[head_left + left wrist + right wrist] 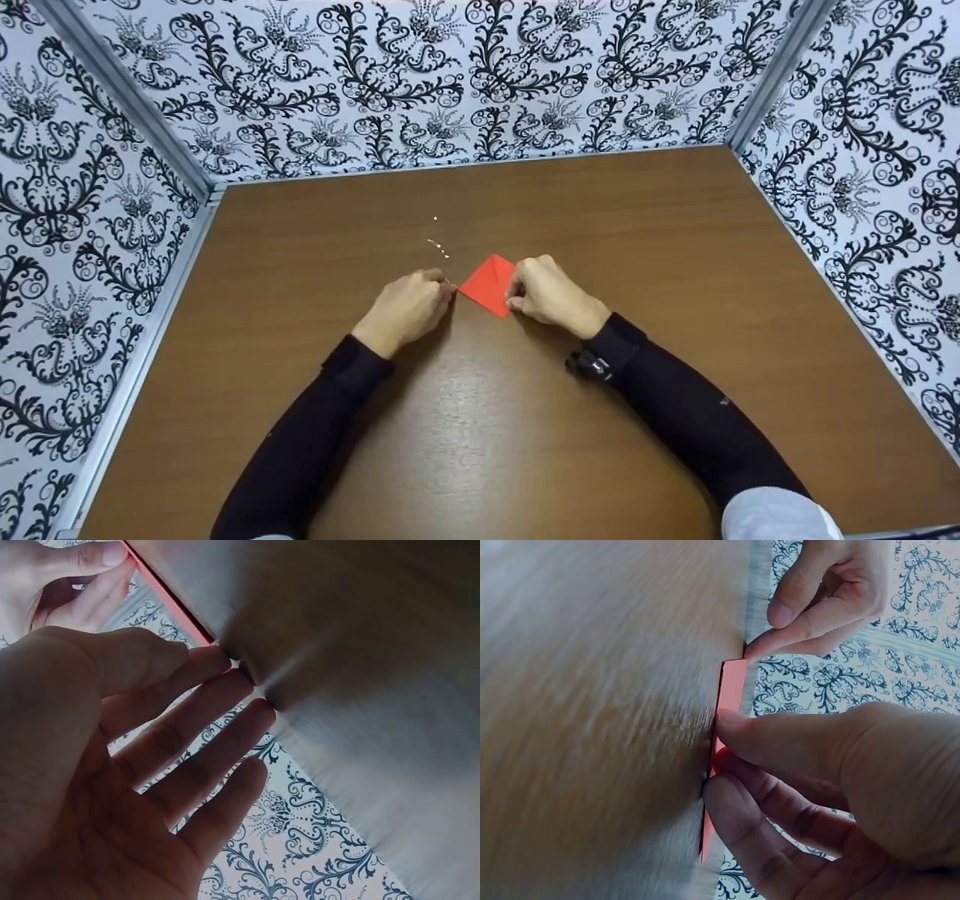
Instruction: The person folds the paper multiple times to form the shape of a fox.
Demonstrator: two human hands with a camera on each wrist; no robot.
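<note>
A small folded sheet of red paper [484,289] lies on the brown table, with a crease showing near its top corner. At its left corner, my left hand [411,304] touches down with its fingertips. The left wrist view shows that hand's fingers [202,716] stretched out and spread, the index fingertip beside the end of the paper and the thumb apart from it. My right hand [551,294] pinches the paper's right side between thumb and curled fingers. From the right wrist, the paper [733,686] appears edge-on, the thumb [742,727] over it.
Several tiny pale specks [439,247] are on the table [450,450] beyond the left hand. Patterned black-and-white walls [465,82] with metal frame posts enclose the table at the back and sides. A small black device [589,365] sits at the right wrist.
</note>
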